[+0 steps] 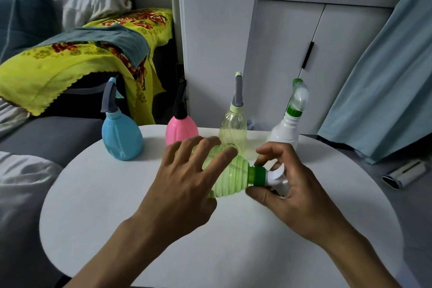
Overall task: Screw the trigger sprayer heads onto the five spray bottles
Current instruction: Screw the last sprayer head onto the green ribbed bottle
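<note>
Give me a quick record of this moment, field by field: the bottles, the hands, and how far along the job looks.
standing bottles: blue bottle, pink bottle, clear yellow bottle, white bottle, all upright with sprayers on
surface: round white table
held bottle: green ribbed bottle, on its side
left hand: fingers spread over the bottle body
right hand: fingers curled around the green collar
progress: fifth bottle in hand

- The left hand [184, 175] is reaching forward with fingers spread and nearly straight.
- The right hand [287, 184] is curling inward, thumb and fingertips pinching together.
</note>
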{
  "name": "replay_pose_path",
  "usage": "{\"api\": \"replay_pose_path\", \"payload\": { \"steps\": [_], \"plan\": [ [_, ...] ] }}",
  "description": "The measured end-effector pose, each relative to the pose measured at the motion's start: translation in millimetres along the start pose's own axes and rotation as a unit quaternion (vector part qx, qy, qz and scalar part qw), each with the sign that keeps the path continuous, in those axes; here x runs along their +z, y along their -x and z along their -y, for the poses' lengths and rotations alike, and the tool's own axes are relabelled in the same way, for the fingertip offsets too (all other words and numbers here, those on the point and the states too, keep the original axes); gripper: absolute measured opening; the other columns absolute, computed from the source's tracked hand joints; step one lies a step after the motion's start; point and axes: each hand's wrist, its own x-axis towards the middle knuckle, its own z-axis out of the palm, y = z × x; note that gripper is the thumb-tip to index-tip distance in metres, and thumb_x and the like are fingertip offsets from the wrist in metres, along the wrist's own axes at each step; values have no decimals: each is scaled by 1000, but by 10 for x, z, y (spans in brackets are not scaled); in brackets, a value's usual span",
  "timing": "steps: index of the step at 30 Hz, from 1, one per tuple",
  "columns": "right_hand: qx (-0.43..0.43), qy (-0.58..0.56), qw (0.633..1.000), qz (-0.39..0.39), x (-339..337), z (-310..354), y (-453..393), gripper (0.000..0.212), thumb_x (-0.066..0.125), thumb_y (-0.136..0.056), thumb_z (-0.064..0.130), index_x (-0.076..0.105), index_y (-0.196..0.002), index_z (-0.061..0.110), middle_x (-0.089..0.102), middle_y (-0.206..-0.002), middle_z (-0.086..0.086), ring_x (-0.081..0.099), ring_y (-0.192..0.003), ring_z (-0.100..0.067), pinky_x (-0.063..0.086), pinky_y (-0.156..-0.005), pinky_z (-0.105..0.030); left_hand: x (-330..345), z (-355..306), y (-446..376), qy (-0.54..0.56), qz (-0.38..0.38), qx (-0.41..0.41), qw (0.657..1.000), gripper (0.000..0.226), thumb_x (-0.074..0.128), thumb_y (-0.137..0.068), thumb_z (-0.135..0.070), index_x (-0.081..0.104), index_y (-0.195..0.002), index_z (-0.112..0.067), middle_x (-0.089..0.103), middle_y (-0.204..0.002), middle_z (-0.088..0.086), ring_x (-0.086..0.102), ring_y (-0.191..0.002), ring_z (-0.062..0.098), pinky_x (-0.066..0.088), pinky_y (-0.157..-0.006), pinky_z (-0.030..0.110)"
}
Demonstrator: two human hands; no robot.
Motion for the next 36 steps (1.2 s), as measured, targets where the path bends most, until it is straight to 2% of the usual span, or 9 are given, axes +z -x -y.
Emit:
{"api": "replay_pose_path", "payload": {
  "steps": [4, 10, 15, 22, 26, 28, 31, 33, 36],
  "plan": [
    [22, -18, 1000, 8, -13, -10, 8, 38, 69, -79, 57, 49, -110, 48, 65, -102, 19, 71, -89, -9, 62, -72, -32, -1, 0, 3, -4, -3, 3, 1000, 88, 88, -51, -28, 54, -133, -22, 58, -133, 10, 53, -119, 36, 46, -94, 50],
    [14, 10, 1000, 11, -23, 12, 9, 45, 76, -75, 52, 49, -110, 46, 63, -107, 19, 68, -94, -9, 58, -74, -24, 23, 10, 4, -2, -13, 7, 1000, 88, 85, -53, -28, 52, -134, -23, 56, -135, 9, 51, -120, 36, 45, -94, 50],
    [17, 8, 1000, -5, -28, 30, 19, 34, 78, -76, 42, 54, -101, 40, 64, -100, 18, 69, -88, -17, 63, -69, -38, 23, 5, 15, 17, -13, 10, 1000, 88, 84, -55, -30, 50, -135, -24, 56, -135, 8, 52, -120, 35, 45, -94, 49],
    [53, -26, 997, -39, -24, 99, 20, 27, 77, -72, 36, 59, -92, 30, 62, -86, 17, 62, -78, -5, 51, -62, -13, 108, 14, 24, 44, -12, 22, 999, 89, 84, -58, -36, 45, -138, -24, 57, -134, 7, 54, -119, 32, 49, -93, 47],
    [165, -115, 979, -34, -114, 108, -17, 20, 77, -81, 38, 66, -96, 31, 66, -73, 10, 63, -60, -6, 53, -61, -26, 131, -16, 15, 162, -26, 13, 986, 76, 80, -63, -48, 48, -128, -23, 56, -122, -1, 54, -109, 20, 52, -87, 39],
    [208, -244, 947, 19, -282, 141, -33, 33, 74, -76, 54, 75, -100, 31, 76, -88, 3, 72, -73, -9, 57, -69, -23, 107, -22, 17, 237, -21, -7, 971, 73, 81, -61, -51, 51, -123, -26, 56, -116, -10, 56, -102, 11, 52, -81, 32],
    [186, -490, 849, 63, -393, 143, -35, 66, 83, -64, 62, 76, -116, 21, 72, -124, -12, 67, -116, -29, 54, -96, -46, 39, 16, -5, 414, 20, -97, 905, 72, 83, -60, -51, 55, -123, -31, 64, -111, -13, 63, -100, 12, 53, -79, 29],
    [149, -545, 823, 53, -299, 132, -34, 78, 86, -65, 55, 69, -125, 8, 65, -133, -19, 60, -125, -34, 47, -104, -51, -1, 3, -32, 564, 74, -130, 812, 63, 81, -63, -43, 61, -120, -26, 70, -107, 1, 68, -98, 17, 56, -79, 33],
    [109, -591, 799, 39, -58, 182, -22, 70, 87, -69, 40, 67, -125, 2, 66, -130, -22, 62, -120, -32, 46, -104, -46, 22, -156, -26, 728, 177, -120, 652, 52, 77, -70, -34, 68, -116, -12, 73, -106, 17, 70, -95, 26, 56, -81, 39]
  ]
}}
